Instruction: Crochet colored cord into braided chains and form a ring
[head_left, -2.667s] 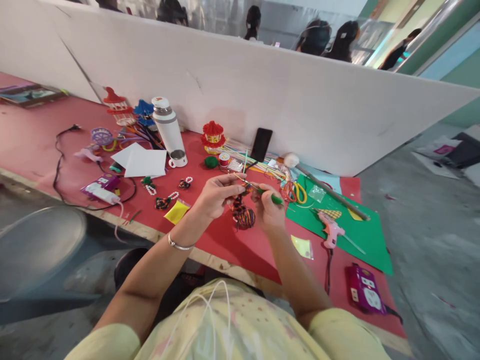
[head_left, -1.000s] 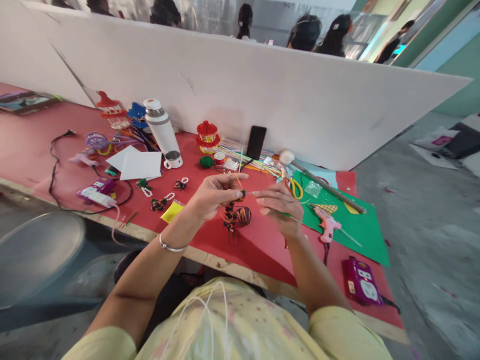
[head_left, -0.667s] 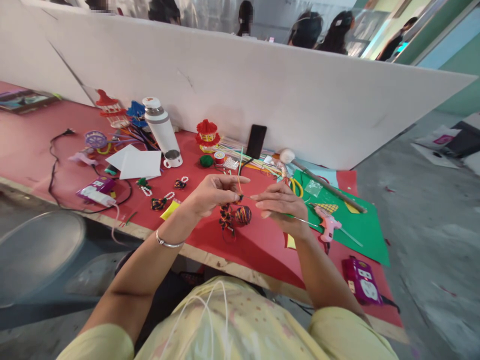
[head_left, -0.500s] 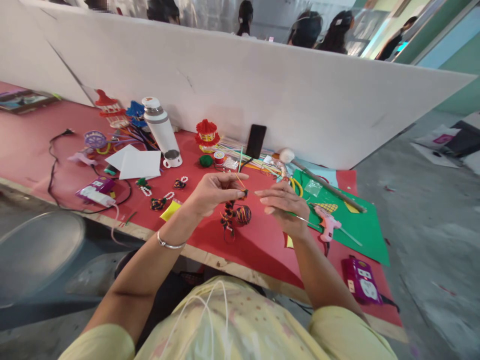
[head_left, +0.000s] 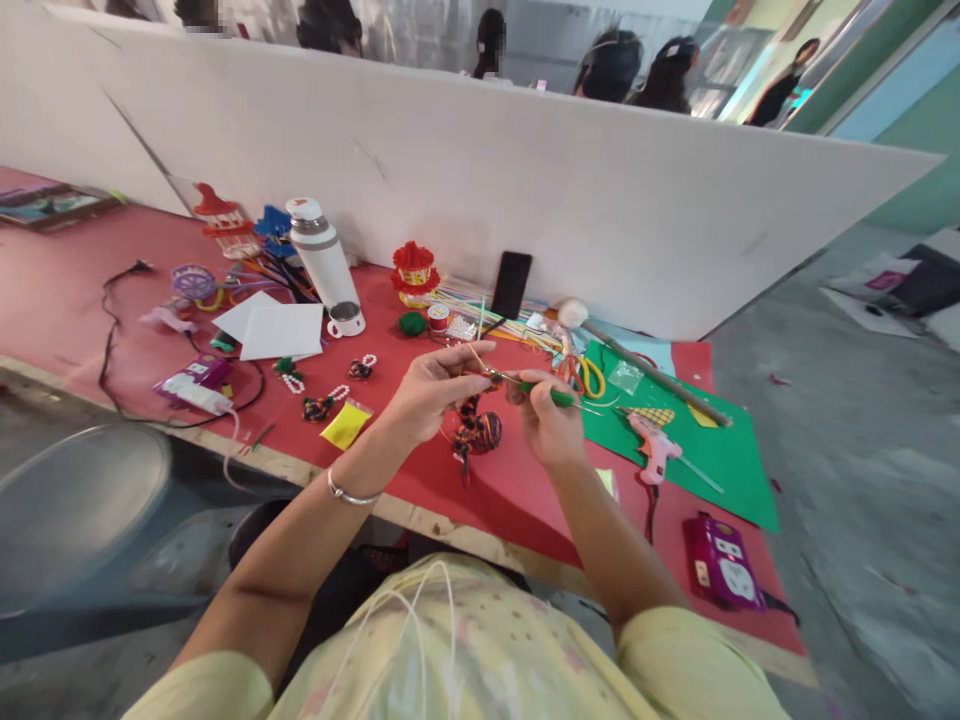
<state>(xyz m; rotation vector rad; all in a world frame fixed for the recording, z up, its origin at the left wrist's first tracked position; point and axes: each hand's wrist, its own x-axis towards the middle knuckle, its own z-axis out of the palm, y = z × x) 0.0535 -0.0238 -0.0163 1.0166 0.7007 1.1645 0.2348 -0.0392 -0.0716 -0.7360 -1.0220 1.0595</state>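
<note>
My left hand (head_left: 442, 385) pinches a small piece of dark multicoloured crochet work (head_left: 491, 379), with a strand of yarn stretched up over its forefinger. My right hand (head_left: 551, 420) is closed round the green handle of a crochet hook (head_left: 551, 394); the hook's metal tip points left and meets the work at my left fingertips. Beneath my hands a dark multicoloured yarn ball (head_left: 489, 430) rests on the red tabletop (head_left: 420, 480), and a knotted dark crocheted strip (head_left: 463, 445) hangs or lies beside it. Fingers hide part of the work.
A white flask (head_left: 324, 255), a metal-lined cup (head_left: 346, 318) and a propped phone (head_left: 512, 284) stand towards the white partition (head_left: 450, 170). Beaded yarn pieces (head_left: 318, 407) and a yellow packet (head_left: 346, 424) lie left. A pink glue gun (head_left: 655, 447) lies right, near a purple power box (head_left: 724, 562).
My right hand has moved left and turned, bringing the crochet hook from slanting away across the palm to the work at my left fingers. The left hand has barely moved.
</note>
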